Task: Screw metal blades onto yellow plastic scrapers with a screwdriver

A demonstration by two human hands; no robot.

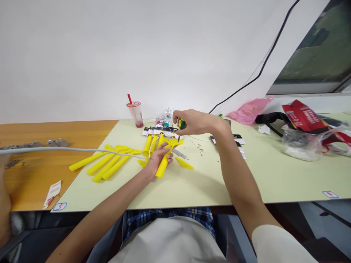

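My left hand [158, 160] is wrapped round the shaft of a yellow T-shaped plastic handle [162, 167], its wide head pointing away from me. Above that head, my right hand [189, 122] grips a screwdriver [181, 123] with a green and yellow grip. The screwdriver points down, its tip close to the yellow head; I cannot tell whether it touches a screw. A loose yellow piece [184, 163] lies to the right of the left hand. Beyond it is a flat grey metal strip [180, 153]. Small screws [201, 150] are scattered right of the hands.
Several yellow handles [101, 168] lie at the left, others against black and white cards [148, 131]. A cup with a red straw [136, 115] stands near the wall. A white cable [82, 149] crosses the left side. Plastic bags [251, 111] and a red package [304, 117] are at the right.
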